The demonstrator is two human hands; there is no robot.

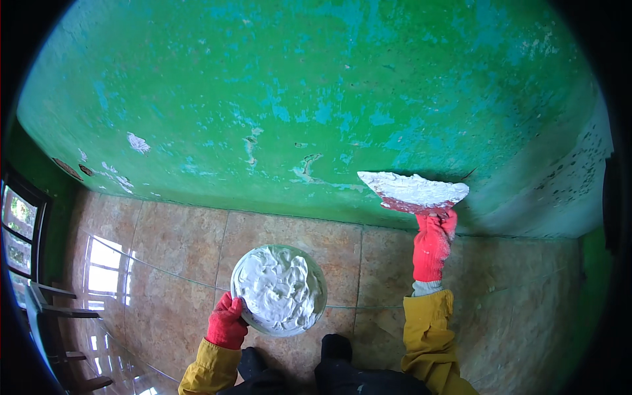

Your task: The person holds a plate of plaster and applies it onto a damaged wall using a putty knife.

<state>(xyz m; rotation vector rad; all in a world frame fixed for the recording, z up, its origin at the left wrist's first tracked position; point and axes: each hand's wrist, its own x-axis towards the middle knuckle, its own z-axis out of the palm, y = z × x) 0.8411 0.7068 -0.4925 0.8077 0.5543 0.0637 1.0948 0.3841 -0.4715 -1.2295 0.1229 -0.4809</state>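
Red-gloved, gripping a round container point(324, 283) of white paste point(276, 286) by its rim with the left hand point(226, 323) above the tiled floor point(178, 243), seemingly level against spills; clasping a paste-loaded broad scraper point(407, 205) in the right hand point(434, 243), blade toward the green wall point(263, 72), presumably for reach.
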